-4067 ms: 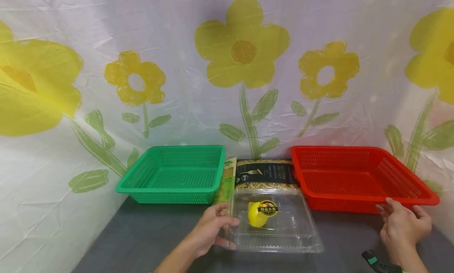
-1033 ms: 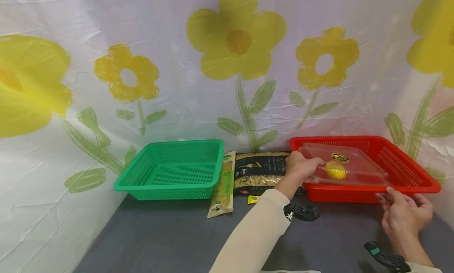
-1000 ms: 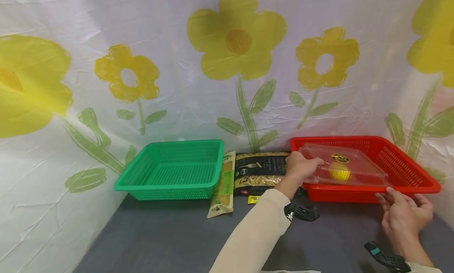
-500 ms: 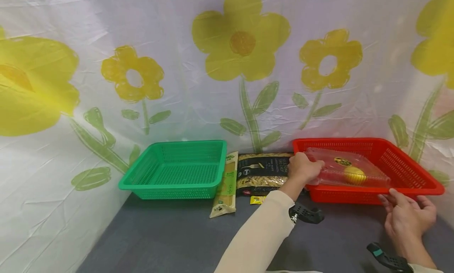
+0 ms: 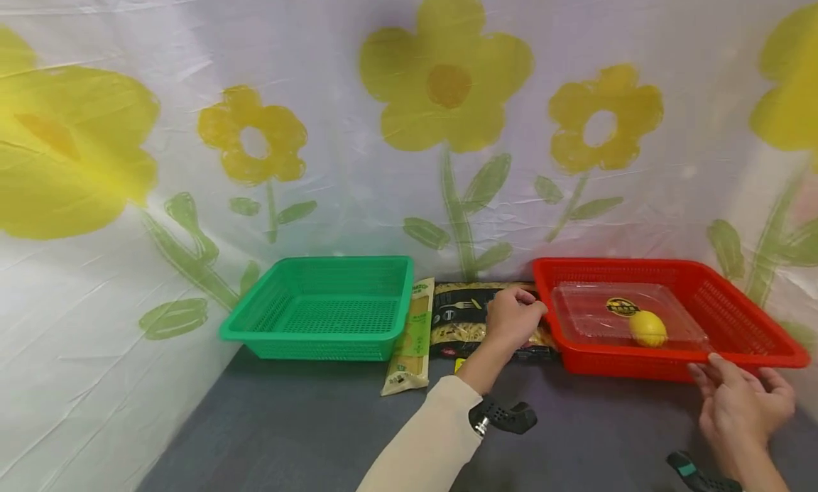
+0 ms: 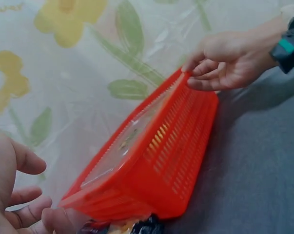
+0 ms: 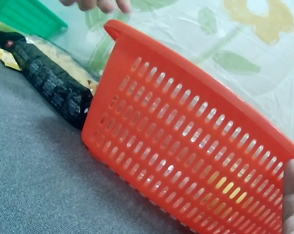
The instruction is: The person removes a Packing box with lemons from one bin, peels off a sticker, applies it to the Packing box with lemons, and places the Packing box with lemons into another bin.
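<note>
In the head view, a clear plastic box (image 5: pixel 588 313) with a round black label lies inside the red basket (image 5: pixel 629 364). A yellow fruit like a lemon (image 5: pixel 648 329) shows within the box. My left hand (image 5: pixel 511 318) holds nothing, its fingers loosely bent just left of the basket's left rim and over a black bag of pasta (image 5: pixel 454 332). At the front rim, towards the right corner, my right hand (image 5: pixel 744 403) grips the basket, thumb on top and fingers below, as the left wrist view shows. Through the basket's slots, yellow fruit (image 7: pixel 229 187) shows in the right wrist view.
A green basket (image 5: pixel 319 350) stands at the left. Between the baskets lie a long pale pack with a green label (image 5: pixel 415 339) and the pasta bag. A small yellow packet (image 7: pixel 8 58) is in front of the bag. Behind hangs a flowered curtain (image 5: pixel 345 194).
My left hand carried the plastic box from the table into the red basket, then let go and drew back left. The box now lies lower. My right hand stays at the rim.
</note>
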Available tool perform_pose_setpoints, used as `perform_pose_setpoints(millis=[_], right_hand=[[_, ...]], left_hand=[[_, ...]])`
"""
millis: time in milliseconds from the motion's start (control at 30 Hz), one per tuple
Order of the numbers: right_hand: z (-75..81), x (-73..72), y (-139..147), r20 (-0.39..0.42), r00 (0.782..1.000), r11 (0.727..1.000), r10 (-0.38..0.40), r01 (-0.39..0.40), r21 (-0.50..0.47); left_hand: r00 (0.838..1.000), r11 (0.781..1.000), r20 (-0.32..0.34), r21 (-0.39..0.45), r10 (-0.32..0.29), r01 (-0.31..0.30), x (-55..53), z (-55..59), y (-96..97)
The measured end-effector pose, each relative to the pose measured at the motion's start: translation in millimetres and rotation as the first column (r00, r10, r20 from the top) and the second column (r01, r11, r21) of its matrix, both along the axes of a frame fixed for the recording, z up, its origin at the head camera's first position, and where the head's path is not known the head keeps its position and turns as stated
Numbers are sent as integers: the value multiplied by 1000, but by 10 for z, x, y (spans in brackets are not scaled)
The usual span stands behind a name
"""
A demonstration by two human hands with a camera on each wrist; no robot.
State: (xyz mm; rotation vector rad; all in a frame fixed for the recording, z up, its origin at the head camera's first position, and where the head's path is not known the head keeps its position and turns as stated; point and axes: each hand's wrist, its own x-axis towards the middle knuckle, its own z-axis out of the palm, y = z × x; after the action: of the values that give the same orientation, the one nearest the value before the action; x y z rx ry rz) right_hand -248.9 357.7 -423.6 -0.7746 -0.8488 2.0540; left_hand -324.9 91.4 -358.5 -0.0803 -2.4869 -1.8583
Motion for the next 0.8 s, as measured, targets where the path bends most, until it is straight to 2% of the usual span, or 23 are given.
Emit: perform_pose_setpoints(millis=[200, 333, 600, 700, 800], right_hand=[[43, 46, 83, 60, 998, 1000, 16, -15, -2], [98, 53, 102, 114, 993, 999, 41, -41, -10], [142, 103, 21, 179, 976, 991, 125, -114, -71], [152, 141, -68, 184, 974, 991, 131, -132, -4], [172, 177, -193, 139, 981, 984, 134, -148, 97]], left_hand=[[996, 999, -74, 25, -43, 45, 213, -130, -280], [989, 999, -140, 24, -42, 46, 311, -204, -515], [977, 997, -210, 62, -26, 40, 517, -325, -1072], [970, 1000, -243, 12, -18, 22, 601, -354, -1249], [950, 995, -310, -102, -32, 1, 668, -382, -1412]])
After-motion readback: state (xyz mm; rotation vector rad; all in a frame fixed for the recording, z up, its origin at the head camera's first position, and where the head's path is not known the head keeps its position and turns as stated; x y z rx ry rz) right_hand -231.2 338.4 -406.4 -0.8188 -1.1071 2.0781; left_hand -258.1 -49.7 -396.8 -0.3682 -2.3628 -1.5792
